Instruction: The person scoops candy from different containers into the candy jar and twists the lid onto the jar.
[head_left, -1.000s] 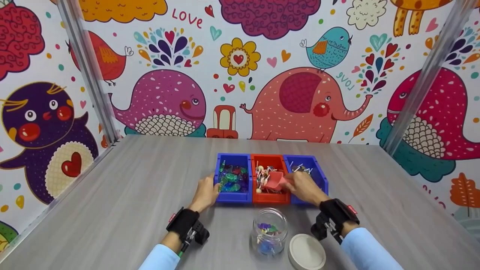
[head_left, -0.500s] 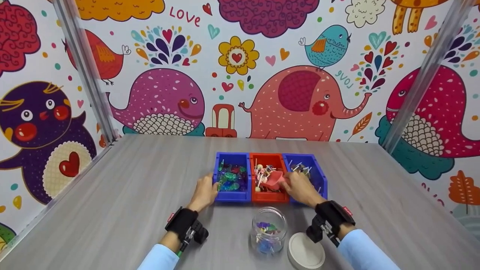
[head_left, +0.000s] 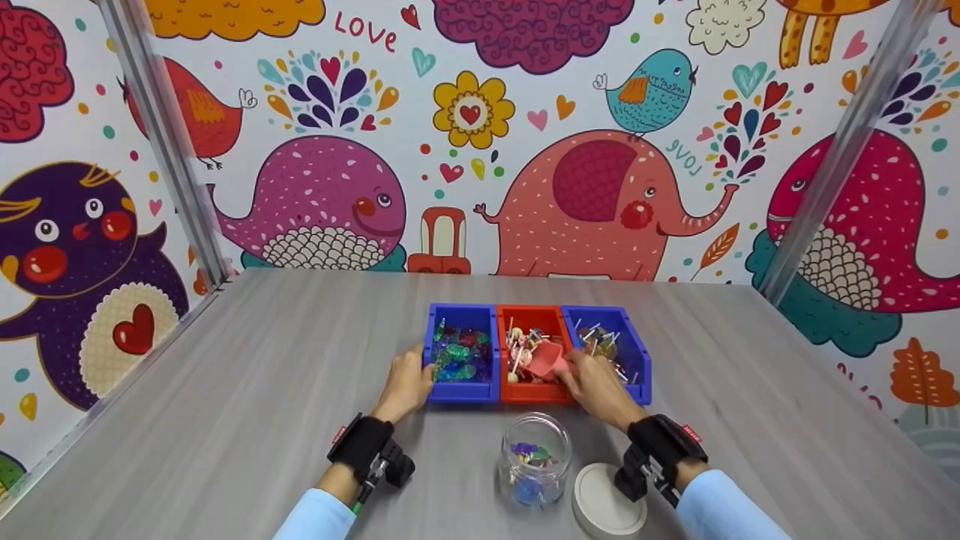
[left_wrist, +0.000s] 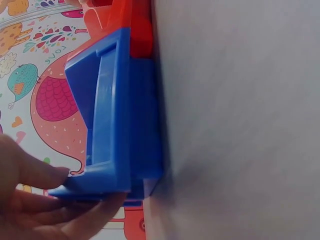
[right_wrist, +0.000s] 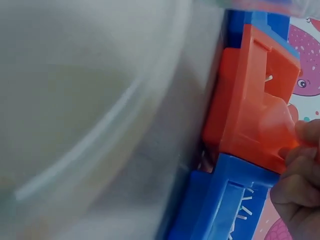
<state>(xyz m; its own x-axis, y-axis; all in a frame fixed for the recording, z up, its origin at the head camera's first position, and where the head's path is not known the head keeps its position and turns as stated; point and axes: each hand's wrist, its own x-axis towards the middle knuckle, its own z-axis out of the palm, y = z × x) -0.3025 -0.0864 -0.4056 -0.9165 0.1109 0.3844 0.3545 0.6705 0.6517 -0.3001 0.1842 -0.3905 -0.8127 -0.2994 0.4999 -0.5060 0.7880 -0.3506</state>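
My left hand grips the side wall of the left blue bin; in the left wrist view, thumb and fingers pinch its rim. Green, blue and red translucent pieces lie in that bin. The handle of a pink scoop is held by my right hand over the red bin, among small lollipops. The right wrist view shows the scoop inside the red bin's walls. The right blue bin holds more sticked sweets, partly hidden by my right hand.
A clear glass jar with some colourful pieces at its bottom stands in front of the bins. Beside it on the grey table lies a round pale lid, under the right wrist camera. A patterned wall rises behind.
The right hand and scoop have shifted slightly within the red bin, and the scoop's tilt differs a little. The left hand keeps its grip on the blue bin. The whole view has drifted slightly.
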